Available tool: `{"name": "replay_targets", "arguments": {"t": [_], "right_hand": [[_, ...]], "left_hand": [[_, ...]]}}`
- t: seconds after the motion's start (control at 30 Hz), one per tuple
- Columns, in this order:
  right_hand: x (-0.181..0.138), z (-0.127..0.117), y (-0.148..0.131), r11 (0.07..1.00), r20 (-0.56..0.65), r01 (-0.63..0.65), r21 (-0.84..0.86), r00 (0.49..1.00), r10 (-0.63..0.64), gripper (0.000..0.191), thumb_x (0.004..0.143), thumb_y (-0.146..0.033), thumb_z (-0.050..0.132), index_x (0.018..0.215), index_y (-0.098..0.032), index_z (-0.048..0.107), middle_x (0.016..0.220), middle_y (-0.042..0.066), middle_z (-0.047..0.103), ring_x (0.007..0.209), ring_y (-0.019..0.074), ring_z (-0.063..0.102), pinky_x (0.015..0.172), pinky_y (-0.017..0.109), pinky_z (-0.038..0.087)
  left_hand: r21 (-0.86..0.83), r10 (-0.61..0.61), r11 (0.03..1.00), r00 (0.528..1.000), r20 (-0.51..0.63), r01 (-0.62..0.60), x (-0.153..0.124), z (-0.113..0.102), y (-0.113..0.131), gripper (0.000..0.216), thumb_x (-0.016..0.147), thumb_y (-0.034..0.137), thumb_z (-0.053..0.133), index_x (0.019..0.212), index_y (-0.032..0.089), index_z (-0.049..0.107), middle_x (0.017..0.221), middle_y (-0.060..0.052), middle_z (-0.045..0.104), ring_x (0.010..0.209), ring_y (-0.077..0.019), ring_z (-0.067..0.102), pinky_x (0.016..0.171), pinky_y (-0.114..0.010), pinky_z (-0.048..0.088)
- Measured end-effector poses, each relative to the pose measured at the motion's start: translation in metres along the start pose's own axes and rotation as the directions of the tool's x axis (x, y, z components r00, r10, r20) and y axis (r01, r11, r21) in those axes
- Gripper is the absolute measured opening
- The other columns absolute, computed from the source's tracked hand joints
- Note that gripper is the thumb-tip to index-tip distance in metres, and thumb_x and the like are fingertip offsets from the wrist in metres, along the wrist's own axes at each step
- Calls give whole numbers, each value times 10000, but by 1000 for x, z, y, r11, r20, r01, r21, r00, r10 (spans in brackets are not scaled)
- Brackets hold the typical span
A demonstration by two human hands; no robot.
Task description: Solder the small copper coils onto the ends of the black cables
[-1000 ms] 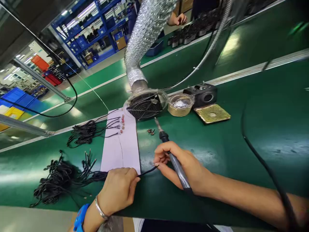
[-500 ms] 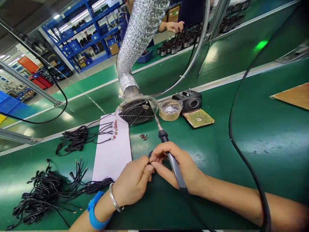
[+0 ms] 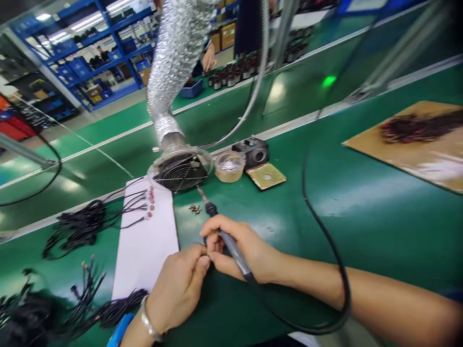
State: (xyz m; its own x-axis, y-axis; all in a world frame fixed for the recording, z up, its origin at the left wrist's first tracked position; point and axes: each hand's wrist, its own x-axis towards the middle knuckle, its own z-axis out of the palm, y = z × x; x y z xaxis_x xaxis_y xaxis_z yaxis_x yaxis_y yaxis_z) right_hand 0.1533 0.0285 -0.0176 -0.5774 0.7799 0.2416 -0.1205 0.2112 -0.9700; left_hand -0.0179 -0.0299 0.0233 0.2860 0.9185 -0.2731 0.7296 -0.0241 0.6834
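Observation:
A soldering iron (image 3: 233,248) lies across my right hand (image 3: 253,253), its tip slanting up toward the far left. My right hand is closed around the handle, and its thumb and fingertips meet those of my left hand (image 3: 181,284). The left fingers are pinched together on something small that they cover; I cannot make it out. A dark rounded piece shows just behind the touching fingertips. Beyond the iron's tip stands a round fume hood with a fan grille (image 3: 181,172). Small copper-coloured bits (image 3: 195,209) lie left of the iron on the green bench (image 3: 307,289).
A white board (image 3: 144,246) carries cable ends and small reddish parts. Black cables (image 3: 85,219) are heaped left, more (image 3: 29,313) below. A solder bowl (image 3: 230,166), iron holder (image 3: 258,152) and sponge tray (image 3: 267,176) stand behind. The iron's cord (image 3: 321,231) loops over my right forearm.
The view has swung right, bringing more of the brown board with dark reddish wires into sight. My hands stay together with the iron in the right. The co-worker's hand across the bench has lowered.

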Motion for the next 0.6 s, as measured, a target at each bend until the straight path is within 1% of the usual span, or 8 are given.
{"name": "replay_targets", "arguments": {"t": [0.1,0.17,0.23,0.27,0.33,0.4,0.47,0.6], "right_hand": [[3,8,1,982,-163,162,-96,971,-176,309,722,-89,545,993,-230,502,683,-55,591,535,84,556,528,183,463],[5,15,6,921,-271,270,-282,898,-347,229,729,-91,524,908,-231,494,668,-43,582,570,105,573,575,211,488],[5,22,11,826,-306,343,-447,809,-502,177,755,-102,510,873,-232,482,674,-22,582,628,137,588,641,253,511],[4,25,13,802,-313,349,-484,787,-531,162,771,-109,511,874,-232,483,687,-14,586,642,144,588,656,263,514],[-1,31,15,839,-342,294,-457,813,-471,144,802,-128,528,896,-230,491,724,-10,593,614,131,574,619,246,505],[-8,35,15,915,-372,179,-361,872,-317,135,824,-145,554,909,-229,490,720,-27,572,543,99,540,534,209,471],[-12,37,17,950,-377,100,-297,902,-213,139,842,-150,566,905,-232,472,673,-53,523,493,82,502,474,188,432],[-15,34,21,944,-334,126,-304,914,-229,166,845,-125,578,898,-234,465,702,-43,525,544,92,513,520,211,454]], "left_hand": [[-169,-48,985,993,-105,30,-1,7,-4,278,1005,432,336,882,226,474,725,13,553,648,-155,498,629,-278,366],[-287,-97,957,981,-167,46,0,14,-9,318,995,476,348,832,228,461,691,19,524,624,-154,485,605,-275,372],[-372,-153,926,965,-213,65,1,21,-12,354,984,512,360,795,227,448,632,34,465,574,-145,445,561,-266,358],[-399,-171,914,959,-227,68,1,24,-13,366,983,520,360,784,225,444,609,40,443,555,-140,428,548,-262,351],[-439,-181,897,953,-244,58,-1,30,-14,378,992,513,346,776,217,441,594,43,443,552,-130,431,560,-258,359],[-470,-175,882,956,-236,45,-2,35,-15,370,1001,498,337,794,210,443,599,42,471,562,-122,452,583,-257,377],[-498,-189,865,959,-211,61,-3,38,-16,355,1003,495,336,823,208,441,584,47,490,548,-119,462,576,-255,379],[-576,-230,813,957,-180,87,0,37,-19,343,995,512,347,883,203,444,542,66,485,499,-110,440,533,-245,344]]}}
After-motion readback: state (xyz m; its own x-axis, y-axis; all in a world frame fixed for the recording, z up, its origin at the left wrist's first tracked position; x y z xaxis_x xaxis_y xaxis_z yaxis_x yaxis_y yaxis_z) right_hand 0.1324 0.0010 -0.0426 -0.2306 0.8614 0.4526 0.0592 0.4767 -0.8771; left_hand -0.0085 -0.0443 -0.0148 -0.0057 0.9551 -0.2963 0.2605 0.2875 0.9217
